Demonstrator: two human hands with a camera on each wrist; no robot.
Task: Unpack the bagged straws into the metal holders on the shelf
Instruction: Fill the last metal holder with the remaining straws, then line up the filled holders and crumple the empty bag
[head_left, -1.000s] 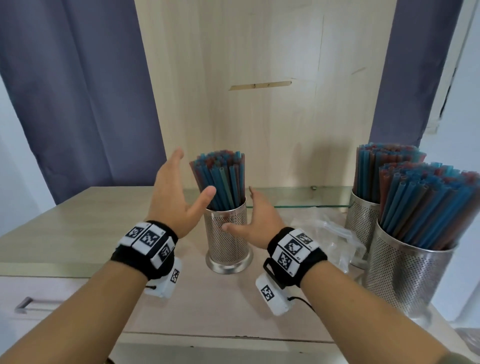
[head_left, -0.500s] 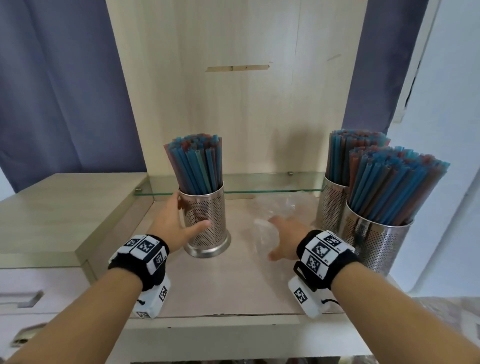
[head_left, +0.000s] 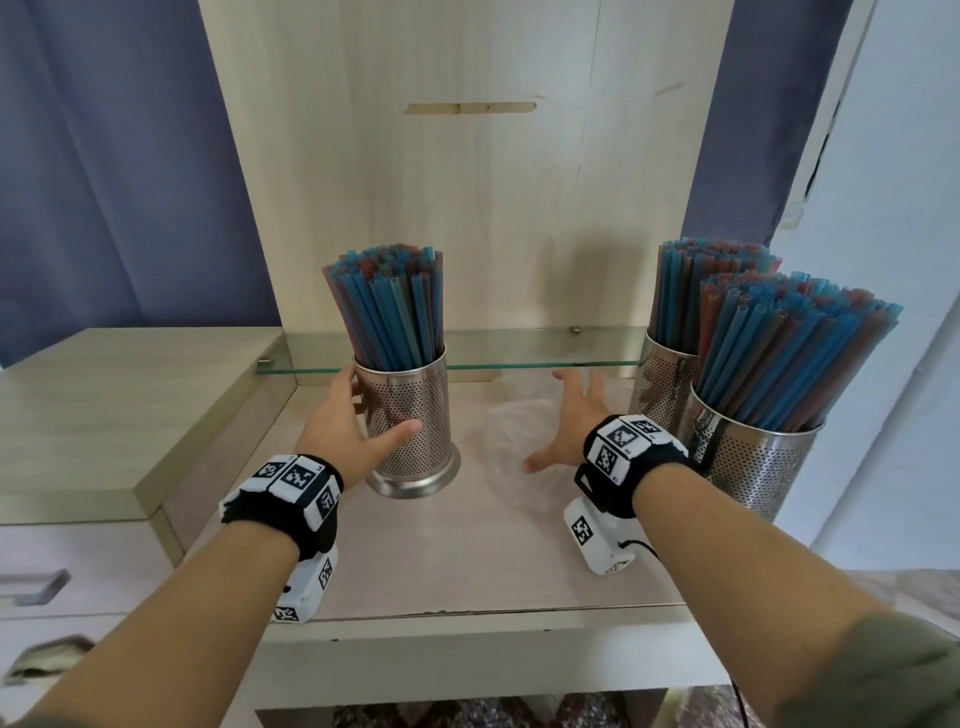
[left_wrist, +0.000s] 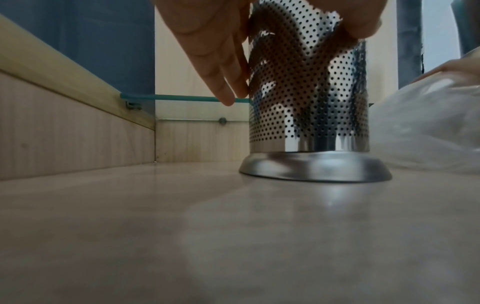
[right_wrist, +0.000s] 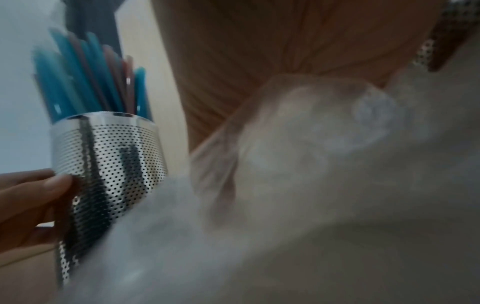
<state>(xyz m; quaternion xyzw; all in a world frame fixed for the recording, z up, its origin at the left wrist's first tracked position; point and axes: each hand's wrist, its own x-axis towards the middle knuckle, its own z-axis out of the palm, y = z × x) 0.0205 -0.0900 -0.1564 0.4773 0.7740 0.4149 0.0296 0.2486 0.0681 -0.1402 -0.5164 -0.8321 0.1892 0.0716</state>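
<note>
A perforated metal holder (head_left: 410, 415) full of blue and red straws (head_left: 389, 306) stands on the wooden shelf (head_left: 467, 561). My left hand (head_left: 374, 410) grips it, thumb on the front and fingers (left_wrist: 223, 67) round its left side. In the left wrist view the holder (left_wrist: 309, 102) rests flat on its base. To its right, my right hand (head_left: 558, 421) lies with fingers spread on a crumpled clear plastic bag (head_left: 511, 421). The right wrist view shows the bag (right_wrist: 311, 185) blurred under the palm, and the holder (right_wrist: 111, 156) to the left. I see no straws in the bag.
Two more metal holders (head_left: 753, 467) (head_left: 654, 384) packed with straws stand close together at the shelf's right end. A glass shelf (head_left: 519, 348) runs along the back. A raised wooden top (head_left: 130, 405) with drawers lies to the left.
My left hand came down from beside the straws and closed round the holder's body. My right hand left the holder, moved right onto the plastic bag and spread its fingers.
</note>
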